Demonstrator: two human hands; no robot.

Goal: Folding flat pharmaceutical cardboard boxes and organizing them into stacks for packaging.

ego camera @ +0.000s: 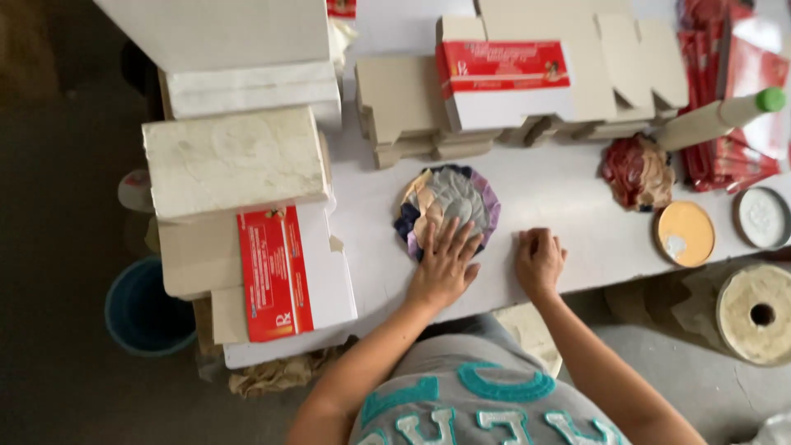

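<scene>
Seen from above, your white worktable (568, 189), ringed by stacked flat cardboard cartons (247, 165), has your left hand (445, 264) spread flat, pinning a round fan of multicoloured paper pieces (449, 202), while your right hand (540, 259) rests fisted and empty just beside it.

Far centre of bench (568, 185): stacks of flat card box blanks (527, 82), red-and-white print. Left: more blanks (284, 276), pale blocks (235, 161). Right: crumpled red wad (636, 171), orange lid (685, 233), grey lid (763, 217), green-capped bottle (721, 117). Blue bucket (144, 309) on floor, left.
</scene>
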